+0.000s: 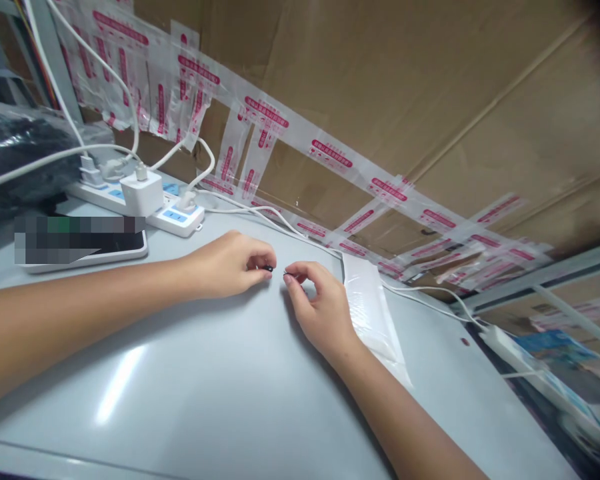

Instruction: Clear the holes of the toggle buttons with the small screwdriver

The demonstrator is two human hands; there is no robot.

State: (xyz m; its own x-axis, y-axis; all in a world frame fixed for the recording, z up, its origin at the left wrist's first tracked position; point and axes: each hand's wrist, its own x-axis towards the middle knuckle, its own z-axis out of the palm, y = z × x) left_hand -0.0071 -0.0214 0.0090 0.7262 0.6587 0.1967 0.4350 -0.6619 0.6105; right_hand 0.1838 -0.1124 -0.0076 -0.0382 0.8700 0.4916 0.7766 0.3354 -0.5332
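Just above the grey table (215, 387), my left hand (233, 265) pinches a small black piece (269, 269) between thumb and fingertips. Its exact kind is too small to make out. Facing it across a narrow gap, my right hand (323, 303) is closed in a pinch on another small dark piece (289, 274) with a thin, light tip. Most of that piece is hidden by the fingers. The two pieces are apart. Beside my right hand lies a white padded plastic mailer (373, 313).
At the left, a white power strip (173, 217) carries a charger block (143, 192) and cables. A phone (123, 243) lies before it. A taped cardboard sheet (405, 100) stands behind the table. Another power strip (523, 367) is at the right edge.
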